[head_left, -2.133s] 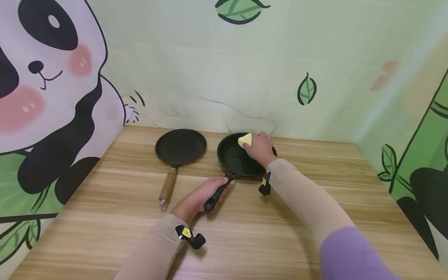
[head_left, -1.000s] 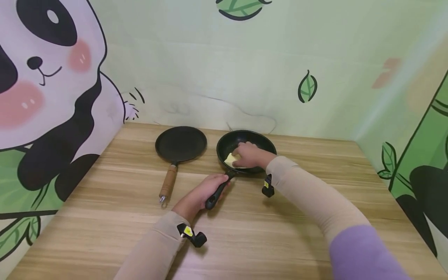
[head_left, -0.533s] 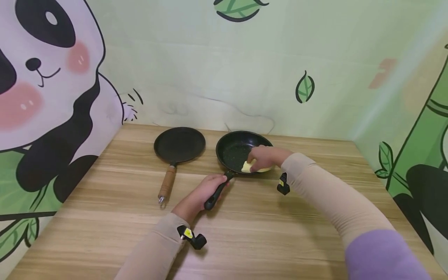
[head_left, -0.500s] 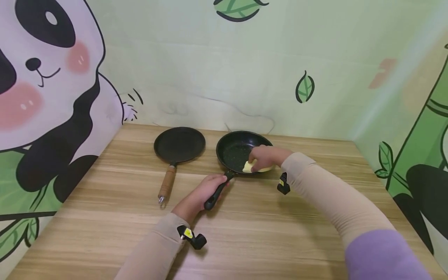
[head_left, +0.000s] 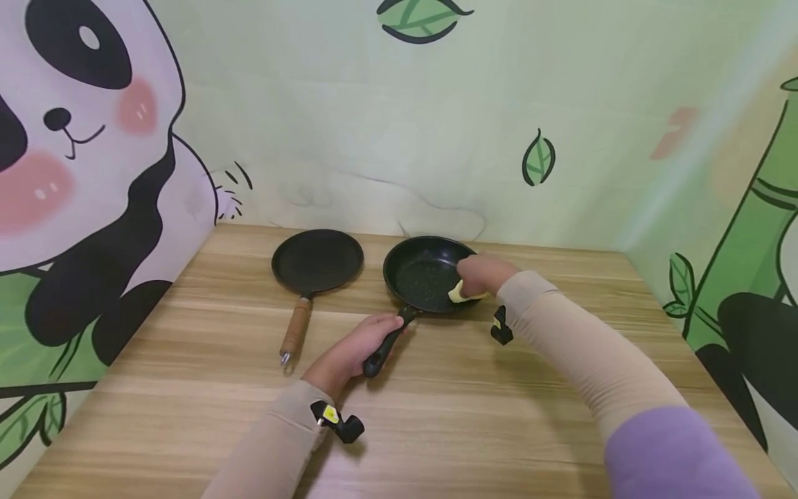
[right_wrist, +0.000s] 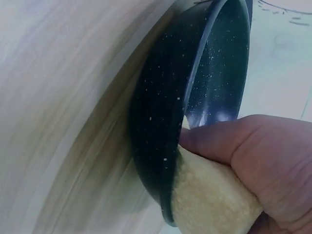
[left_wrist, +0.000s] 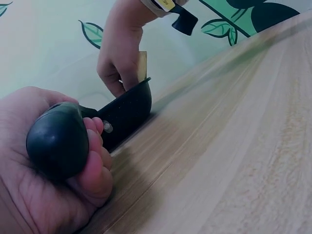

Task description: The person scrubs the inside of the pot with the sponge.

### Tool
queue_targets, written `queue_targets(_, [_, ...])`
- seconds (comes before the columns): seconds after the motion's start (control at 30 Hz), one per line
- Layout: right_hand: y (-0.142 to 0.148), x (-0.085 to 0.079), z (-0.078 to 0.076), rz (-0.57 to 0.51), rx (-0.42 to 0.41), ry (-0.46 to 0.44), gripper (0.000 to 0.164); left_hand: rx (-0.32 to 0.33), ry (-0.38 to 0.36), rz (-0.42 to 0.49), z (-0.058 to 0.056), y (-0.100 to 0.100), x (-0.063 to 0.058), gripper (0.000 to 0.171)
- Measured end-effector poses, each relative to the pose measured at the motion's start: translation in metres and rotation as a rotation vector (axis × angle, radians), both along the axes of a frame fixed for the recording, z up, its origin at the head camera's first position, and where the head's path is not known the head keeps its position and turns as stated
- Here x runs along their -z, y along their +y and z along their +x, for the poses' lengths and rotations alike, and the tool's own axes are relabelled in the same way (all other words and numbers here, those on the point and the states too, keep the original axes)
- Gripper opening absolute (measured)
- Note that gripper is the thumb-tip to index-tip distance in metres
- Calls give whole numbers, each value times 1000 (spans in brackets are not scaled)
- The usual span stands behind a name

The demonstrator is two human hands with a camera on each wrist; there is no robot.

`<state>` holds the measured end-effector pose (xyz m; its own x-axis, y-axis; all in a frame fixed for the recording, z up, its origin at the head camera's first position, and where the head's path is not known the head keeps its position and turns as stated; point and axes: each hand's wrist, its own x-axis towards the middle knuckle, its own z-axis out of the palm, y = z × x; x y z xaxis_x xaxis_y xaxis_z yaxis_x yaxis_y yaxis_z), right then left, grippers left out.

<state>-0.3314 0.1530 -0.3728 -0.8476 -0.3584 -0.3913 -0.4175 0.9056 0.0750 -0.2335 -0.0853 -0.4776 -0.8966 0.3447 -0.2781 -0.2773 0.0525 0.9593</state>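
Observation:
A black frying pan (head_left: pixel 424 277) with pale speckles rests on the wooden table. My left hand (head_left: pixel 368 343) grips its black handle (left_wrist: pixel 58 141), fingers curled round it in the left wrist view. Inside the pan's right side, my right hand (head_left: pixel 483 274) holds a pale yellow sponge (right_wrist: pixel 214 195). In the right wrist view the sponge lies over the pan's rim, and the thumb presses on it. The far fingers of the right hand are mostly hidden in that view.
To the left of the frying pan lies a flat black crepe pan (head_left: pixel 318 260) with a wooden handle (head_left: pixel 296 326). A wall with panda and leaf drawings (head_left: pixel 374 138) rises behind the table (head_left: pixel 436 430).
My right hand has wiped the sponge from the pan's far right to its near side near the handle, then back to the right edge. The left hand keeps its grip on the handle.

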Motion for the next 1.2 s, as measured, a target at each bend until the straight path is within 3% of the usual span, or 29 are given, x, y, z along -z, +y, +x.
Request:
queue_targets(0.37, [3,18,-23,-63,55,108,17,37,5,-9,0,-1,2,34])
queue_targets(0.6, [-17,47,-39,-178,133,227,32,52,1,-24,2,-2,0,36])
queue_targets(0.77, [-38,60,-40,-291,149,231,47,53,16,-11,2,0,-1,36])
queue_targets(0.87, [-43,59,-39,-283,136,230,46,42,27,-2,2,2,0,36])
queue_targets(1.03, [-33,43,-39,-203,180,222,33,-1,55,-5,2,4,2,37])
queue_targets(1.2, [-22,27,-33,-149,212,124,23,-46,58,-4,2,2,1,35])
